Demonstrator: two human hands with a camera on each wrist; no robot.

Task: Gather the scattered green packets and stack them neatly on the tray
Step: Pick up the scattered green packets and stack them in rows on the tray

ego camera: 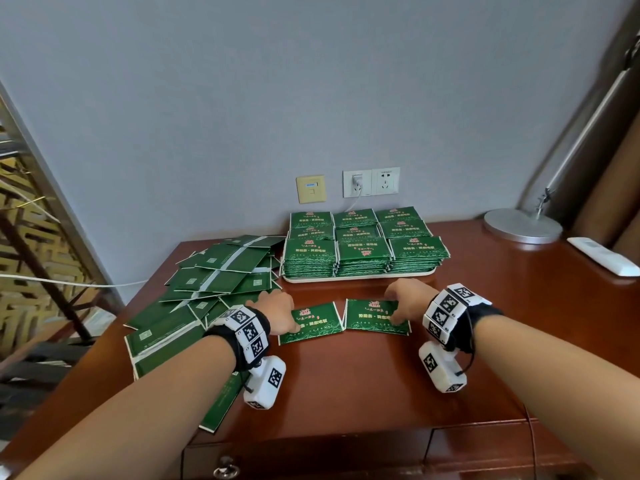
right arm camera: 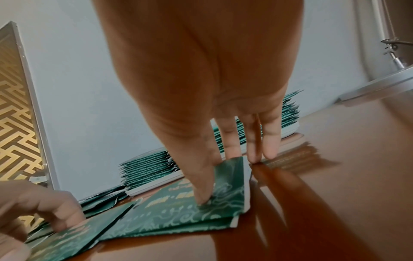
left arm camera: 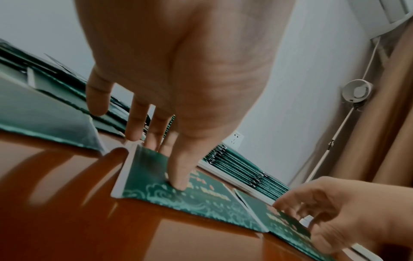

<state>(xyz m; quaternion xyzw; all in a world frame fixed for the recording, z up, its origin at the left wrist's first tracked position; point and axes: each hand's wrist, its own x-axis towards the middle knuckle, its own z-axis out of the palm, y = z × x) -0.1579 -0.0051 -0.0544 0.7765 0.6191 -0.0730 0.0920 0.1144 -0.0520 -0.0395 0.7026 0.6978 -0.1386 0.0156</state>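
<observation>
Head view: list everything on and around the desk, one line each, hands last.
packets under the hands: two small sets, green, printed side up, side by side on the desk in front of the tray
scattered packets: many, green, loose overlapping pile at the desk's left
stacked packets: nine stacks in a grid, green, on the tray
tray: one, white, rear centre
desk: one, reddish-brown wood
lamp base: one, silver, rear right
remote: one, white, far right
wall sockets: two, white; beige plate to their left
left hand: thumb pressing on the left set
right hand: pinching the right set
</observation>
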